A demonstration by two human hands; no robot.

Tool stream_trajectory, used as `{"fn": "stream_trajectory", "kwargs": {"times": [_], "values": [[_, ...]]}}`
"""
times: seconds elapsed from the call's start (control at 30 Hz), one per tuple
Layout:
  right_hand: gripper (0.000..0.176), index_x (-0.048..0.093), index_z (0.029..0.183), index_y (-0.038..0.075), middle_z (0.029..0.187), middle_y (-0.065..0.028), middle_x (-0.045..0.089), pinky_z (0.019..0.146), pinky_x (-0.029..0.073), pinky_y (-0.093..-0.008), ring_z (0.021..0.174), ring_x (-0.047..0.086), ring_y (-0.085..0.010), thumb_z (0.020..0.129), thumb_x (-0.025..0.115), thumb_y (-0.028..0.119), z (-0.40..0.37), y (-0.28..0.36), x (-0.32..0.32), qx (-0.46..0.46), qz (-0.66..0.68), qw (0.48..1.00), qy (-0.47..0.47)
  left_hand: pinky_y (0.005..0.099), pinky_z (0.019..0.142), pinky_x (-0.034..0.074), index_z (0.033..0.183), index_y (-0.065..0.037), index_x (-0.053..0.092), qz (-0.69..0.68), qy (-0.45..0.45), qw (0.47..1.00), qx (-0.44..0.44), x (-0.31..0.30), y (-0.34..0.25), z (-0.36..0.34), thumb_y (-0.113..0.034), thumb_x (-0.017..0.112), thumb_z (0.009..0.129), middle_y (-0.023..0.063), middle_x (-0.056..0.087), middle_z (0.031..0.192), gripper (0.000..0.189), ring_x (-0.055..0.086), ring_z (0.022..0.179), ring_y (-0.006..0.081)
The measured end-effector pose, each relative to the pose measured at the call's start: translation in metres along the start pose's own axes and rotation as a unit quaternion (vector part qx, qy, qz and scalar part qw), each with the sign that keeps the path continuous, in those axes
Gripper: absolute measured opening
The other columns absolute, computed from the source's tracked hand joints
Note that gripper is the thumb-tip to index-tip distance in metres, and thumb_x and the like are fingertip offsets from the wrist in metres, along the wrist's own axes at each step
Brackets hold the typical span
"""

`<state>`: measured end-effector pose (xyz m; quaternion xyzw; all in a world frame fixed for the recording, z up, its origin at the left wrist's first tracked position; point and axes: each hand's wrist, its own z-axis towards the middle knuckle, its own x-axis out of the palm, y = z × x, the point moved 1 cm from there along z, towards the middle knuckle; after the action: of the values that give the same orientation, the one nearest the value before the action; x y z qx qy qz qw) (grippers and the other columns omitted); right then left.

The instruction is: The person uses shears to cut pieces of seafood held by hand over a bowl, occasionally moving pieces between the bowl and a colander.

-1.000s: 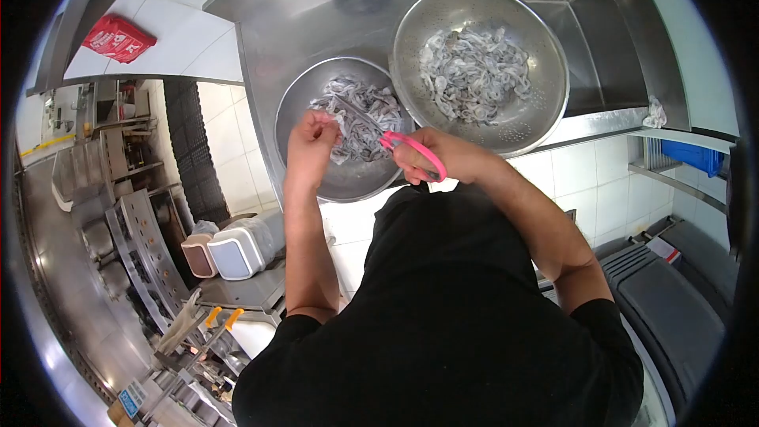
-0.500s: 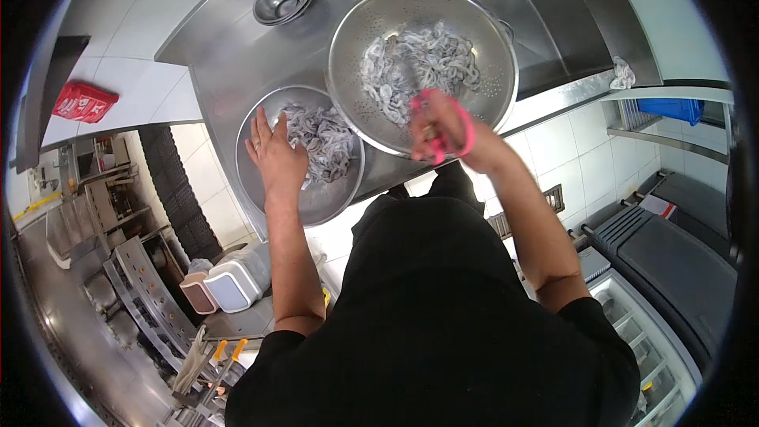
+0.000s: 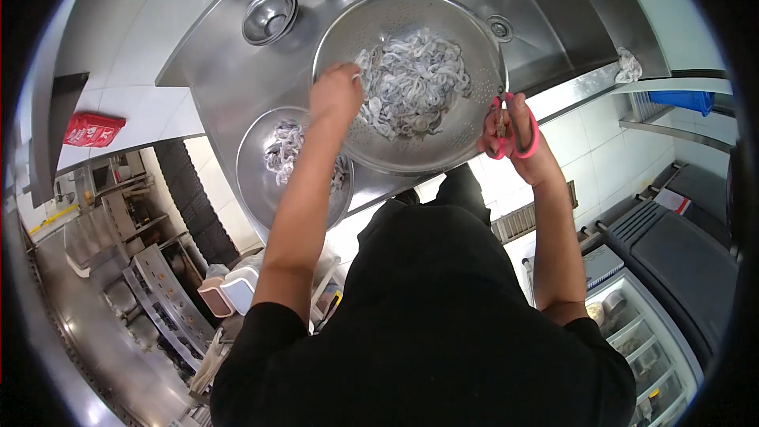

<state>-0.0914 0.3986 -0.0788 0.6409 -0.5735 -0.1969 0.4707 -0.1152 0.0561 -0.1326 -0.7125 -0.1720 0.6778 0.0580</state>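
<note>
Squid (image 3: 415, 79), perhaps, steel counter (image 3: 213, 71), tiled kitchen (image 3: 605, 146), right fingers (image 3: 518, 128) holding scissors (image 3: 534, 136), left fingers (image 3: 337, 96) unclear

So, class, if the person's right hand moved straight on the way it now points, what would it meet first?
The right hand holds pink scissors; these would probably meet the near side of the colander's rim first, though height is unclear and they might pass over.

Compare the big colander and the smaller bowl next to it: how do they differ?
The colander is wider; the bowl is smaller across. The colander's wall is dotted with small holes, while the bowl's visible wall looks smooth. The colander holds a larger heap of greyish pieces than the bowl shows, though a forearm partly covers the bowl. Both are round and metallic.
</note>
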Motion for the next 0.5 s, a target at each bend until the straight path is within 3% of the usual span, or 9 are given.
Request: {"fn": "stream_trajectory", "kwargs": {"times": [0.13, 0.27, 0.33, 0.5], "values": [[0.075, 0.057, 0.088, 0.007, 0.062, -0.0040, 0.050, 0.077, 0.050, -0.0353, 0.061, 0.052, -0.0183, 0.101, 0.040, 0.078, 0.002, -0.001, 0.005, 0.014, -0.016, 0.999, 0.025, 0.0470, 0.096, 0.057, 0.119, -0.010, 0.074, 0.067, 0.078, 0.995, -0.011, 0.052, -0.010, 0.055, -0.024, 0.071, 0.093, 0.0159, 0.072, 0.119, 0.030, 0.070, 0.112, 0.0372], [0.073, 0.057, 0.090, 0.006, 0.062, -0.0037, 0.051, 0.079, 0.052, -0.0381, 0.060, 0.051, -0.0178, 0.105, 0.035, 0.074, 0.007, -0.013, -0.009, 0.014, -0.042, 0.998, 0.038, 0.0497, 0.098, 0.057, 0.121, -0.010, 0.071, 0.106, 0.090, 0.990, -0.012, 0.079, -0.014, 0.068, -0.022, 0.070, 0.093, 0.0166, 0.066, 0.129, 0.031, 0.068, 0.116, 0.0389], [0.073, 0.057, 0.090, 0.006, 0.062, -0.0038, 0.050, 0.080, 0.052, -0.0387, 0.060, 0.051, -0.0178, 0.105, 0.035, 0.074, 0.006, -0.011, -0.013, 0.017, -0.044, 0.998, 0.034, 0.0510, 0.098, 0.056, 0.120, -0.010, 0.070, 0.113, 0.096, 0.989, 0.000, 0.076, -0.020, 0.068, -0.023, 0.071, 0.092, 0.0173, 0.063, 0.133, 0.031, 0.067, 0.118, 0.0399], [0.074, 0.057, 0.090, 0.006, 0.063, -0.0043, 0.052, 0.083, 0.054, -0.0387, 0.061, 0.053, -0.0177, 0.105, 0.034, 0.074, 0.003, -0.011, -0.022, 0.025, -0.047, 0.998, 0.028, 0.0481, 0.098, 0.057, 0.119, -0.009, 0.074, 0.093, 0.072, 0.992, -0.040, 0.048, -0.024, 0.065, -0.022, 0.070, 0.088, 0.0184, 0.071, 0.122, 0.034, 0.071, 0.112, 0.0362]]}}
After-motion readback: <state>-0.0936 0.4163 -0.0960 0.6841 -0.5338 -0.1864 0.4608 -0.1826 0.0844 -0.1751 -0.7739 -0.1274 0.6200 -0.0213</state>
